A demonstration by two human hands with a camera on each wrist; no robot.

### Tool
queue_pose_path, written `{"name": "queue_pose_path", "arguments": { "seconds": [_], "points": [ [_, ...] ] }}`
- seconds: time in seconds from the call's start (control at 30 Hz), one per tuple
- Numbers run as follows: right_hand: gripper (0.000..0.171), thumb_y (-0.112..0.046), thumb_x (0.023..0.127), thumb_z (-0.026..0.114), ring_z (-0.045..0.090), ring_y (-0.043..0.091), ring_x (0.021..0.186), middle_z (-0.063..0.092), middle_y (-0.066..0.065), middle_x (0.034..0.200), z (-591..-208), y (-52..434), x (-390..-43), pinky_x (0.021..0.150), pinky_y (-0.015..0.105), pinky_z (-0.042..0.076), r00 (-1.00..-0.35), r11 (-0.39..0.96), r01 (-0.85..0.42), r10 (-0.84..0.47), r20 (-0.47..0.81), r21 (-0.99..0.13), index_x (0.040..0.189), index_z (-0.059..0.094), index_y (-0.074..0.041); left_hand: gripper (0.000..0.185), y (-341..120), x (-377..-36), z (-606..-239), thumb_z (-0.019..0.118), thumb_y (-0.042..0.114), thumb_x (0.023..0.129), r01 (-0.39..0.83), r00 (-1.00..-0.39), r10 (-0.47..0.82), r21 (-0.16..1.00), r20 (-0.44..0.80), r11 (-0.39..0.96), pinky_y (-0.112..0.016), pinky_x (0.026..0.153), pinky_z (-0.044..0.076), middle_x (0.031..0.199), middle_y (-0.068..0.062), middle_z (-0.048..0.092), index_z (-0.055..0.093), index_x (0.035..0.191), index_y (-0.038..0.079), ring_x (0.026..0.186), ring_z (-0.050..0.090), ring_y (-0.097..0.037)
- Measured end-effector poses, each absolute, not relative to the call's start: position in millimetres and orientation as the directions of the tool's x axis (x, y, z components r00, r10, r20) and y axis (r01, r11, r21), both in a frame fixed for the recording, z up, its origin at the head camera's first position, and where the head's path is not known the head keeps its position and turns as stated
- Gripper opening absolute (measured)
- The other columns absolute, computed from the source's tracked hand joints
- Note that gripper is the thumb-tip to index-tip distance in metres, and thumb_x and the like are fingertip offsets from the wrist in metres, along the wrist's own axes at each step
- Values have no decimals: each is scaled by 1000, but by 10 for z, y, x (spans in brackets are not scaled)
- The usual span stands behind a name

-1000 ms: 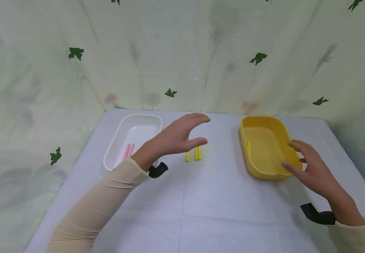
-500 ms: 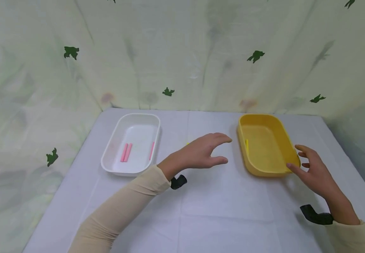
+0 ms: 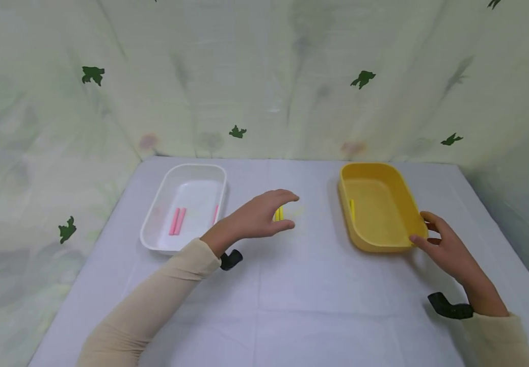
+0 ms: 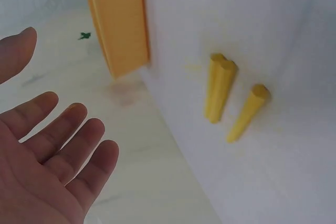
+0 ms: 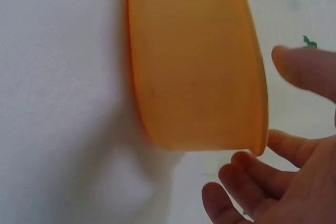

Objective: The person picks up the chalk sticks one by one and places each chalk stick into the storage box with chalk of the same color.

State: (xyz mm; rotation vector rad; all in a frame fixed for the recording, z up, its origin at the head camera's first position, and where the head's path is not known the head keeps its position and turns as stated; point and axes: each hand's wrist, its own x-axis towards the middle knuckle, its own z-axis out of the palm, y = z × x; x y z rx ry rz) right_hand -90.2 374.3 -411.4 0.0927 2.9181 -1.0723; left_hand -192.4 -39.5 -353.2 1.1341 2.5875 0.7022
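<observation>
My left hand (image 3: 261,215) hovers above the middle of the table, thumb and fingers spread apart with nothing between them. Beyond it lie yellow chalk sticks (image 3: 278,213), partly hidden by the hand in the head view. The left wrist view shows a touching pair of yellow chalks (image 4: 219,90) and a single yellow chalk (image 4: 248,113) beside it. At the near right corner of the yellow tray (image 3: 384,248), my right hand (image 3: 450,252) has loosely bent fingers close to the rim. In the right wrist view its thumb (image 5: 307,69) stands off the rim.
On the left stands a white tray (image 3: 152,219) with pink chalk sticks (image 3: 177,221) inside. One yellow chalk (image 3: 352,209) leans along the left wall of the yellow tray. A patterned curtain (image 3: 264,81) hangs behind the table (image 3: 310,295).
My left hand swung right, toward the yellow tray, then came back left over the yellow chalks. My right hand has stayed by the tray's corner. The head view has shifted slightly.
</observation>
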Motion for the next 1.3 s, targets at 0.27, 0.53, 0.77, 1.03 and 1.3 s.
{"name": "queue_pose_path", "arguments": {
  "seconds": [0.27, 0.53, 0.77, 1.03, 1.3],
  "points": [
    [85, -29, 96, 65, 38, 47, 124, 26, 35, 151, -4203, 3811, -895, 74, -7, 31, -995, 718, 46, -26, -93, -694, 155, 14, 5, 60, -744, -2114, -3720, 64, 31, 94, 484, -771, 625, 527, -122, 699, -46, 119, 35, 153, -9, 47, 46, 146, 8, 145, 42, -28],
    [88, -32, 97, 63, 36, 49, 129, 22, 35, 155, -4259, 3807, -899, 73, -5, 32, -996, 718, 59, -5, -90, -693, 157, 7, 2, 61, -746, -2242, -3772, 65, 29, 93, 496, -764, 621, 454, -175, 740, -45, 119, 35, 151, -12, 49, 47, 146, 4, 143, 43, -29],
    [90, -31, 96, 65, 36, 48, 132, 24, 34, 157, -4281, 3806, -898, 73, -5, 32, -997, 722, 63, 16, -75, -689, 158, 8, 0, 63, -683, -2385, -3832, 70, 31, 91, 504, -757, 604, 366, -248, 782, -43, 119, 36, 152, -8, 49, 48, 146, 9, 143, 43, -26],
    [92, -37, 97, 63, 37, 52, 132, 19, 33, 159, -4273, 3788, -891, 89, 21, 55, -992, 735, 114, 45, -120, -669, 159, 5, -1, 61, -630, -2462, -3887, 73, 30, 88, 518, -753, 597, 312, -276, 797, -43, 117, 39, 148, -7, 53, 52, 143, 10, 139, 47, -27],
    [91, -38, 98, 60, 38, 52, 132, 18, 32, 160, -4265, 3772, -888, 101, 64, 42, -990, 741, 130, 55, -134, -659, 159, 3, -1, 61, -637, -2478, -3997, 70, 30, 88, 538, -745, 601, 271, -289, 798, -43, 116, 39, 146, -9, 54, 53, 142, 8, 137, 48, -28]
  ]
}}
